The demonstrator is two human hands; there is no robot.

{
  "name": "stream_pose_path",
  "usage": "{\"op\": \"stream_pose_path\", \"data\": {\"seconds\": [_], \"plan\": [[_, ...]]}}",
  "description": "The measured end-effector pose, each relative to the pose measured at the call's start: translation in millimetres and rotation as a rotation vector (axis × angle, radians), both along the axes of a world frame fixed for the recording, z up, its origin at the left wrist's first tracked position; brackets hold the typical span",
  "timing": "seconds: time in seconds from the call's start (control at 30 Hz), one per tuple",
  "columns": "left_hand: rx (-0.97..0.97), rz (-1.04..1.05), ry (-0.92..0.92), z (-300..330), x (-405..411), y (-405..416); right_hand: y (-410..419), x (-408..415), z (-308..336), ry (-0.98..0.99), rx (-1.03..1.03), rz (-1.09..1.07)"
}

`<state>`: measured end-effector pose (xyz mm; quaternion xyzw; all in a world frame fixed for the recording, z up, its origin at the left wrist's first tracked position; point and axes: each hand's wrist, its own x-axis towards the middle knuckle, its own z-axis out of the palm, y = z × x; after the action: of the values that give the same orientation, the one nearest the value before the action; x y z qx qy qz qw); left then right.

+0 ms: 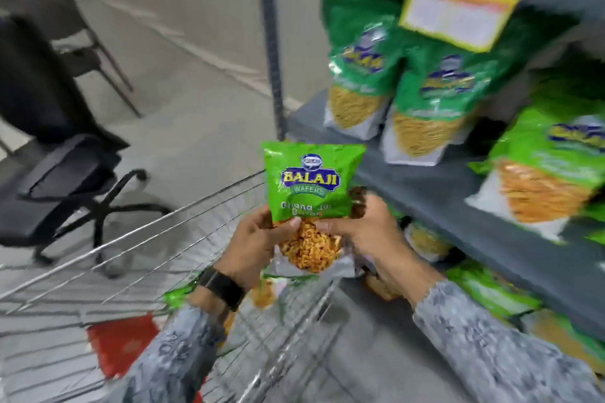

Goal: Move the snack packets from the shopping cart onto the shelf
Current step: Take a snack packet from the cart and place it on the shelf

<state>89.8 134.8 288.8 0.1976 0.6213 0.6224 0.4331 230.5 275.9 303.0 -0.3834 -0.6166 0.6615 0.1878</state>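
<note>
A green Balaji snack packet [311, 193] stands upright above the wire shopping cart [183, 232], held from both sides. My left hand [255, 242] grips its lower left edge and my right hand [363, 232] grips its lower right. More green packets [183, 291] lie in the cart below my left wrist, partly hidden by it. The grey shelf [442, 193] lies to the right, with several green packets [425, 101] standing on it. Further packets [491, 291] sit on the level below.
A black office chair [65, 154] stands on the floor to the left of the cart, with a second dark chair [65, 26] behind it. The shelf's dark upright post [271, 42] rises just behind the held packet. Something red [121, 343] shows through the cart's wires.
</note>
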Motion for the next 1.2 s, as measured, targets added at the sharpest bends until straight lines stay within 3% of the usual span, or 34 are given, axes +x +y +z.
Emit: {"op": "stream_pose_path", "data": {"seconds": [0.23,0.33,0.43,0.53,0.7,0.87,0.93,1.1,1.2], "plan": [[0.120,-0.313,0.296,68,119,175,93,156,59,-0.119,0.414,-0.520],[0.137,-0.329,0.337,62,150,231,127,185,58,-0.234,0.542,-0.639],[0.091,-0.326,0.392,34,170,267,151,204,40,-0.367,0.518,-0.659],[0.058,-0.294,0.428,4,179,274,159,213,20,-0.435,0.499,-0.661],[0.106,-0.270,0.392,-1,178,261,147,217,13,-0.350,0.521,-0.662],[0.093,-0.169,0.279,13,147,205,85,220,17,-0.135,0.439,-0.930],[0.062,-0.133,0.304,17,118,165,61,205,22,-0.062,0.399,-0.853],[-0.067,0.101,0.287,3,29,62,29,100,32,0.174,0.076,-0.264],[-0.177,0.248,0.152,-30,-19,12,16,22,11,0.122,-0.044,-0.014]]}}
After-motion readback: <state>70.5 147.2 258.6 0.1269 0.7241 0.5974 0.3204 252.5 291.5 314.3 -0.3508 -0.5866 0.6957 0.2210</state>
